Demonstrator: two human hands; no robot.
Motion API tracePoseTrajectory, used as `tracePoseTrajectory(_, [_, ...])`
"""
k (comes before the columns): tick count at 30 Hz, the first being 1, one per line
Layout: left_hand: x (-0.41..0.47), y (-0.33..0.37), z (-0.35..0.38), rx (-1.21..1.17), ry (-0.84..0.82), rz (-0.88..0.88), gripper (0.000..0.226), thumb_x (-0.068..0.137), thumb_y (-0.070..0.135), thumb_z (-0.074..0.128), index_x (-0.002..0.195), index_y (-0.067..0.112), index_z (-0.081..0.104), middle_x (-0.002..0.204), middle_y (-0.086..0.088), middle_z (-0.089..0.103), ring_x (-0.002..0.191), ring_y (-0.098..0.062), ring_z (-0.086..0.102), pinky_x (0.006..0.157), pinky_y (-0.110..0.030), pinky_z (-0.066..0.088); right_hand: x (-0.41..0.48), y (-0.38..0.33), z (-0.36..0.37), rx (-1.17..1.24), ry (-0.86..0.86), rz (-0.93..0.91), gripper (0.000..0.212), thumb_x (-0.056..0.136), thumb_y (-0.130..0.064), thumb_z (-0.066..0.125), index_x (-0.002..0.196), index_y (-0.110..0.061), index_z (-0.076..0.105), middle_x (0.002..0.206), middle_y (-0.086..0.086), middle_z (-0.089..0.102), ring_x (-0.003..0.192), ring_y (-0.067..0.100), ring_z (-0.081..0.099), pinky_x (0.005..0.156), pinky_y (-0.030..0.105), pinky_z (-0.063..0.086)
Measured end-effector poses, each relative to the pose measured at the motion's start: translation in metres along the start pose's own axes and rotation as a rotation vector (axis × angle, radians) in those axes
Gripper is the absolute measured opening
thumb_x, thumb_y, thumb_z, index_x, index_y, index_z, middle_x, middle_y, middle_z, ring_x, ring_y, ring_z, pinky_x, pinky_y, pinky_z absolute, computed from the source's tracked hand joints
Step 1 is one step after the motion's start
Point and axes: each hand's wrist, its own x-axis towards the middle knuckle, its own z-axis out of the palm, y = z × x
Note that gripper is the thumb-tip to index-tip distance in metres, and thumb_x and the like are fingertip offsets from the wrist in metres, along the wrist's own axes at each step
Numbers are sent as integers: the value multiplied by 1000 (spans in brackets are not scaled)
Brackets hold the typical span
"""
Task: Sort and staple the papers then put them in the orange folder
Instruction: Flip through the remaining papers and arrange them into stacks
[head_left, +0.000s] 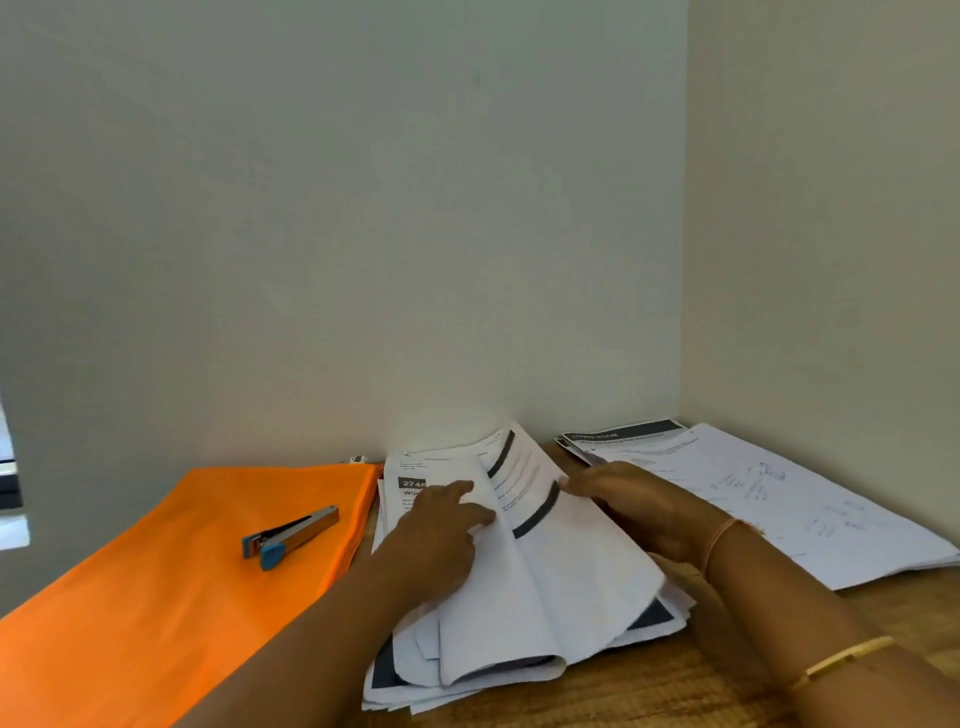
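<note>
Straight fingers of the left hand press the middle papers, the right hand touches lifted sheets, grip unclear, on a wooden worktop beneath pale walls, the orange folder bearing the stapler leftward.

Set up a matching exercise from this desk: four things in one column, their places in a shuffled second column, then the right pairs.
Things
1. stapler
2. orange folder
3. left hand
4. paper stack with handwriting

Places
A. far right of the desk
B. flat on the desk's left side
C. on top of the folder
D. resting on the middle paper pile

Pairs: 1-C, 2-B, 3-D, 4-A
</note>
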Motion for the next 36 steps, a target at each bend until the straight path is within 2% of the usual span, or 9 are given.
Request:
tracePoseTrajectory(3, [-4,1,-5,-42,-44,-25,40,98,22,44,138,28,46,146,0,34,132,-17,34,107,-25,27,-5,-1,4,155,-195,-86,52,78,-48,60,117,-13,64,114,7,67,105,23,63,89,36,52])
tracePoseTrajectory(9, [-13,4,-12,-495,44,-42,40,101,37,35,140,28,32,111,11,59,103,-10,58,90,-21,45,-8,-1,27,-79,-346,-188,47,81,-41,65,122,-18,64,126,-10,59,121,13,50,105,29,39])
tracePoseTrajectory(12, [-3,-3,-6,-716,159,-221,69,100,24,42,150,23,-6,125,-1,52,94,-13,58,81,-24,48,-8,-2,31,-267,-301,-205,41,88,-36,61,127,-23,60,134,-12,52,126,14,43,112,32,29])
tracePoseTrajectory(14, [0,-8,-6,-605,223,-187,62,100,18,41,151,29,8,136,-11,49,103,-24,60,88,-40,53,-8,-3,31,-346,-310,-191,42,89,-38,59,129,-26,57,143,-11,46,133,15,38,116,35,22])
tracePoseTrajectory(17, [2,-11,-6,-375,134,-131,53,97,41,42,146,30,26,153,-7,28,136,-28,35,110,-42,34,-8,-3,32,-440,-355,-189,38,93,-34,54,131,-28,56,146,-14,41,135,13,34,114,33,18])
tracePoseTrajectory(20, [0,-7,-1,-143,26,-90,58,94,51,43,146,36,24,159,1,2,146,-23,5,116,-40,12,-9,-2,30,-393,-369,-195,32,93,-26,56,125,-23,62,137,-12,52,129,13,41,112,29,22])
tracePoseTrajectory(25, [2,-4,4,-103,-50,52,44,102,32,35,145,30,30,153,7,28,142,-13,22,116,-31,15,-1,-3,21,-278,-97,-253,28,90,-4,54,107,-20,70,119,-5,64,113,14,56,100,30,45])
tracePoseTrajectory(30, [-1,-9,5,-150,-36,63,43,102,26,34,144,34,30,152,9,29,139,-11,28,114,-27,19,10,3,-1,-426,292,-189,23,88,-5,53,99,-18,68,104,2,68,92,14,58,74,23,43])
tracePoseTrajectory(36, [0,-9,7,-116,-44,102,43,103,24,32,143,39,30,152,8,30,138,-11,29,113,-26,20,13,3,-2,-391,282,-121,27,87,3,48,88,-15,68,99,9,68,100,26,63,96,38,49])
